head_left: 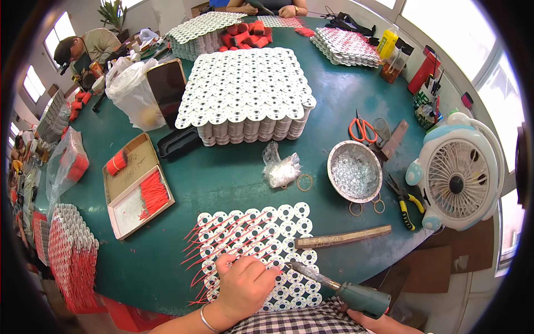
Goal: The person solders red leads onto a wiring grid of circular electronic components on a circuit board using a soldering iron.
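A sheet of round white LED circuit boards [285,210] lies on the green table before me, with thin red wires [222,236] across its left part. My left hand [245,283] is closed in a pinch over the sheet's lower middle; what its fingertips hold is too small to tell. In my right hand [360,318], mostly hidden at the lower edge, is the handle of a green soldering iron [364,299]. Its tip points left, beside my left fingertips. Across the sheet's right edge lies a flat wooden strip [345,237].
Beyond the sheet stand a metal bowl [356,171], a plastic-wrapped bundle [281,170] and a tall stack of boards [245,89]. At left is a cardboard box [137,183] with red wires. Pliers [408,206], scissors [362,131] and a fan [457,181] are right. Two people work farther off.
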Motion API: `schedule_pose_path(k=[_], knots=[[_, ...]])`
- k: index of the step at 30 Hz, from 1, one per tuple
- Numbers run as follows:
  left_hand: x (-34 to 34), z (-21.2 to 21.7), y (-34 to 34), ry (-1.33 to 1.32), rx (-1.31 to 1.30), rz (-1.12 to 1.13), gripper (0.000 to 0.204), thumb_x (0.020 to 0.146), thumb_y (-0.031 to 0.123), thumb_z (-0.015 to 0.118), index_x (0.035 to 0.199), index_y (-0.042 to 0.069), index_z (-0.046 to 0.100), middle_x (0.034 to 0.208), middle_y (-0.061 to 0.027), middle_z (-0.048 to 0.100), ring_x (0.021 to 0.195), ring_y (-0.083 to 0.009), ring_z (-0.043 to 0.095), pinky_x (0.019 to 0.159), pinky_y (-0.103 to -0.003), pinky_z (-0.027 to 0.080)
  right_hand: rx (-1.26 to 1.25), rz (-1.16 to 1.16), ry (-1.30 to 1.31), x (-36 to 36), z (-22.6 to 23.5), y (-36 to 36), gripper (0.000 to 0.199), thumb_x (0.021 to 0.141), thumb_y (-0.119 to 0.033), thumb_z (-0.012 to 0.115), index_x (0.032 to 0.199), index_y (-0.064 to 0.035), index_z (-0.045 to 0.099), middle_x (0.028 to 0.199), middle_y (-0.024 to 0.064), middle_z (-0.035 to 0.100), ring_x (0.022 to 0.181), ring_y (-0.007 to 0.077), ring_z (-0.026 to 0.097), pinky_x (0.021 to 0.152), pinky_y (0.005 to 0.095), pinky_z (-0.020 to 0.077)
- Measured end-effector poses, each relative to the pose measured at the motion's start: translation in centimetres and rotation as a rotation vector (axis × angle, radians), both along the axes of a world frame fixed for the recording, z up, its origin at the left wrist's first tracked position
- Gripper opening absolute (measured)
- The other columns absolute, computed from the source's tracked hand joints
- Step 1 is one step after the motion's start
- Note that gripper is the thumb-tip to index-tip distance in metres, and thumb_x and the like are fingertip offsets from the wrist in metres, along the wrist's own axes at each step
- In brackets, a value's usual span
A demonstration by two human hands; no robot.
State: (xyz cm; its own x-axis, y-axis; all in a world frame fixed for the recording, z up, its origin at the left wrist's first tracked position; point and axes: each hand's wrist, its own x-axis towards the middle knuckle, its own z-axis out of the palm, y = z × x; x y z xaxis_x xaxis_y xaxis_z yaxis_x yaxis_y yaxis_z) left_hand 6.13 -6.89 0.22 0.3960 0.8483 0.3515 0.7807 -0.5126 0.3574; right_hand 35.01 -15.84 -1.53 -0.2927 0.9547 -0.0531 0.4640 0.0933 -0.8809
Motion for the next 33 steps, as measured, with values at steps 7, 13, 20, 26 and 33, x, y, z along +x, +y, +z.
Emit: schedule_pose_path(k=[7, 13, 20, 26, 33], knots=[[-0.2, -0.5, 0.0, -0.022, -0.013, -0.015, 0.014, 0.066, 0.016, 0.069, 0.080, 0.018, 0.065, 0.067, 0.0047, 0.045, 0.074, -0.0128, 0.050, 0.077, -0.040, 0.026, -0.081, -0.081, 0.081, -0.3, 0.4, 0.2, 0.034, 0.077, -0.007, 0.067, 0.110, -0.0014, 0.060, 0.109, 0.0169, 0.060, 0.098, 0.0299, 0.058, 0.082, 0.0364, 0.0449], [-0.1, -0.7, 0.1, -0.035, -0.003, -0.040, 0.019, 0.062, 0.016, 0.071, 0.080, 0.018, 0.065, 0.068, 0.0047, 0.045, 0.073, -0.0134, 0.049, 0.078, -0.041, 0.025, -0.051, -0.095, 0.016, -1.3, 2.0, 1.2, 0.026, 0.073, -0.009, 0.067, 0.098, -0.0034, 0.061, 0.090, 0.0093, 0.063, 0.079, 0.0226, 0.060, 0.071, 0.0324, 0.0476], [-0.1, -0.6, 0.1, -0.027, 0.015, -0.025, 0.018, 0.063, 0.014, 0.071, 0.079, 0.018, 0.065, 0.067, 0.0049, 0.046, 0.072, -0.0132, 0.049, 0.077, -0.039, 0.026, -0.268, -0.139, 0.275, -0.1, 1.0, 0.6, 0.031, 0.082, -0.017, 0.064, 0.106, -0.0007, 0.057, 0.090, 0.0096, 0.062, 0.079, 0.0224, 0.058, 0.070, 0.0346, 0.0464], [-0.3, -0.6, -0.5, -0.021, 0.007, -0.002, 0.016, 0.064, 0.013, 0.072, 0.078, 0.018, 0.066, 0.068, 0.0047, 0.049, 0.071, -0.0134, 0.050, 0.076, -0.037, 0.028, -0.195, -0.224, 0.136, 0.2, -2.5, -1.3, 0.031, 0.083, -0.025, 0.064, 0.104, -0.0033, 0.055, 0.083, 0.0058, 0.059, 0.071, 0.0174, 0.055, 0.065, 0.0334, 0.0456], [-0.6, 1.0, -2.0, -0.147, 0.025, 0.125, 0.016, 0.062, 0.011, 0.071, 0.075, 0.019, 0.066, 0.069, 0.0051, 0.050, 0.072, -0.0133, 0.050, 0.077, -0.037, 0.027, -0.286, -0.161, 0.297, 0.0, -0.3, -1.1, 0.032, 0.084, -0.022, 0.063, 0.108, -0.0030, 0.054, 0.084, 0.0061, 0.059, 0.073, 0.0173, 0.056, 0.068, 0.0330, 0.0462]])
